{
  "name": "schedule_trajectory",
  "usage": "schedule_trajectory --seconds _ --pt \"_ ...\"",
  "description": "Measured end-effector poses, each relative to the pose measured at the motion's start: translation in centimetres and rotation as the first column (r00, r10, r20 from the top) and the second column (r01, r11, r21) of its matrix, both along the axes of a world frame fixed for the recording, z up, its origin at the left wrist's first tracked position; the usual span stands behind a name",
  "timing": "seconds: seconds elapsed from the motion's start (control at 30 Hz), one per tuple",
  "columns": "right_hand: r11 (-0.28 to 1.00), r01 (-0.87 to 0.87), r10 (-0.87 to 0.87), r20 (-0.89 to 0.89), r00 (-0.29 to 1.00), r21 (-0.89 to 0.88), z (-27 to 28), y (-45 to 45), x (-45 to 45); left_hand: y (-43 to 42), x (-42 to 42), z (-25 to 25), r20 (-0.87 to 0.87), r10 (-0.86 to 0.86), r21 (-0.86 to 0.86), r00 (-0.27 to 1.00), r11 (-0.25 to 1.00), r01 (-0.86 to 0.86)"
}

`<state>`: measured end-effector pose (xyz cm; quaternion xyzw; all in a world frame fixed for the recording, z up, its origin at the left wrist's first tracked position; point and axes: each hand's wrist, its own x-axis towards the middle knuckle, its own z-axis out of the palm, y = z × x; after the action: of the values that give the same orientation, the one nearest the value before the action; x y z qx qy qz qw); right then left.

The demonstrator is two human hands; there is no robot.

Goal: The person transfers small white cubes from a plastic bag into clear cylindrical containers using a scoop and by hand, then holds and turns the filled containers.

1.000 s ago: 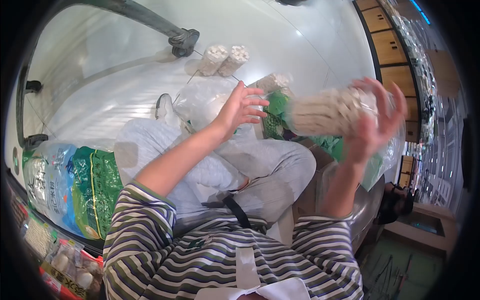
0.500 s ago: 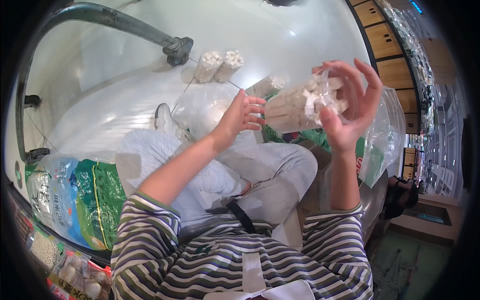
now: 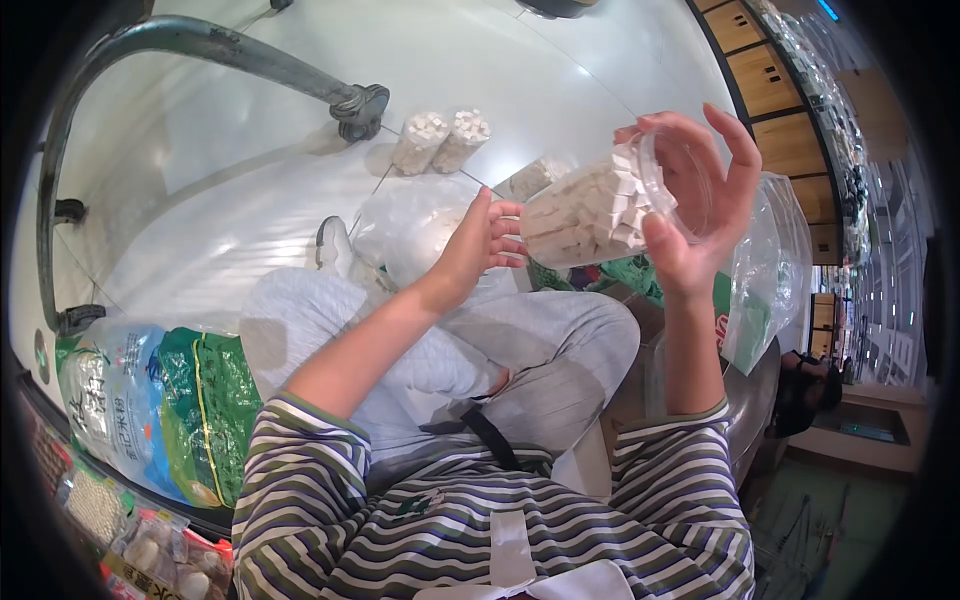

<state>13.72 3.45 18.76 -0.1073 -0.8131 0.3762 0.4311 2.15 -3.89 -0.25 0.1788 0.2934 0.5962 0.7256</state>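
Note:
A clear plastic jar (image 3: pixel 575 215) packed with pale, stick-like white pieces lies tilted on its side in the air. My right hand (image 3: pixel 700 220) grips it round its wide mouth, thumb below and fingers above. Close to the jar's base, my left hand (image 3: pixel 478 245) has its fingers stretched out and apart; whether the fingertips touch the jar I cannot tell. Below it, a clear plastic bag (image 3: pixel 400 225) rests on the floor by my crossed legs. Two more filled jars (image 3: pixel 421 142) stand upright on the floor, and another jar (image 3: pixel 536 176) is partly hidden behind the held one.
A metal frame on casters (image 3: pixel 240 55) stands at upper left. Green and blue printed bags (image 3: pixel 200 400) lie to my left, beside packaged goods (image 3: pixel 155 550). A clear and green bag (image 3: pixel 765 280) sits to my right. Wooden drawers (image 3: pixel 765 75) line the far right; a person (image 3: pixel 805 390) is beyond.
The pieces in the jar, loose and blurred near its mouth before, now sit more evenly packed toward the base. The jar has shifted slightly left. Both hands keep nearly the same pose.

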Motion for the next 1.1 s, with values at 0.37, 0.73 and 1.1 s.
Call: schedule_trajectory --seconds 0.37,0.73,1.1 --pt "0.996 -0.083 0.087 0.110 0.990 -0.041 -0.4 0.2 -0.3 0.1 0.3 -0.6 -0.022 -0.012 0.051 1.000 0.999 0.013" --pt "0.994 -0.112 0.111 0.096 0.989 0.005 -0.8 0.1 0.5 0.4 0.1 -0.4 -0.017 0.000 0.000 1.000 1.000 0.000" --pt "1.000 -0.015 0.015 0.002 1.000 -0.003 -1.4 -1.4 1.2 0.6 0.3 -0.4 -0.047 -0.007 -0.054 0.999 0.999 0.005"
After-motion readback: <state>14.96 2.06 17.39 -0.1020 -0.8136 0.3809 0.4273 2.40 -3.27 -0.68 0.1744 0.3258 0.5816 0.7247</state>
